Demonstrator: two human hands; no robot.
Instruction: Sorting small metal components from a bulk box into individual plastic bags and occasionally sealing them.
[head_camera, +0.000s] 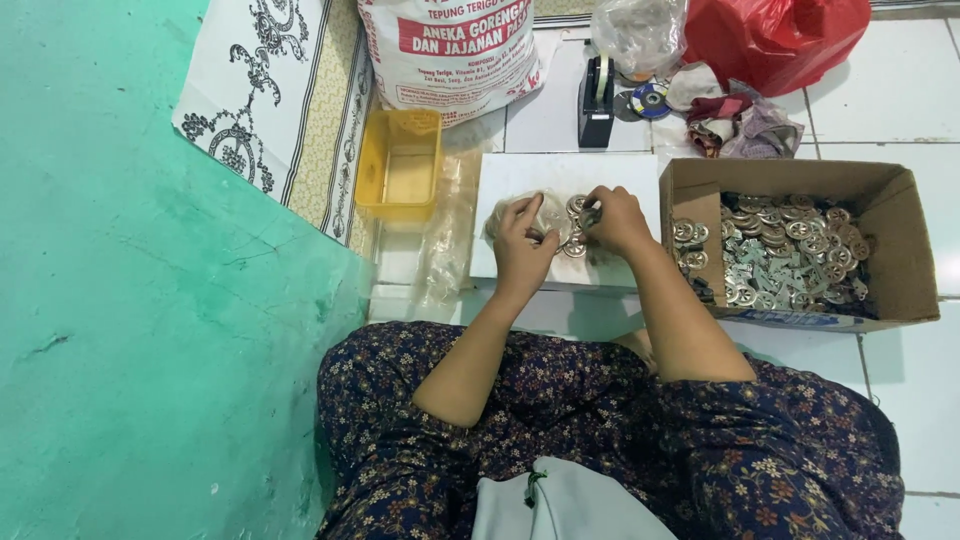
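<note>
From the head camera, you sit cross-legged on a white tiled floor, your lap covered in dark floral cloth, with both forearms reaching forward to a white board (620, 175) lying flat on the tiles in front of you. Your left hand (522, 245) rests on the board with its fingers curled down onto a thin clear plastic bag (520, 212), crumpled and pale, pinning it at its near edge. Your right hand (615, 218) is just beside it, fingers bunched together and pinching at a small cluster of metal discs (575, 225). The discs are round, silvery and shiny, each with a darker centre, and they lie touching one another on the board between your two hands, partly against the bag. Whether a disc is actually lifted between your right fingertips is too small to tell.

Just right of the board stands an open cardboard box (900, 230), its floor heaped with many more of the same silvery metal parts. Left of the board sits a yellow plastic tray (375, 165). Beyond the board stand a black tape dispenser (596, 105), a large printed white sack (450, 50) and a red plastic bag (780, 35). A green wall (120, 300) fills your left side.
</note>
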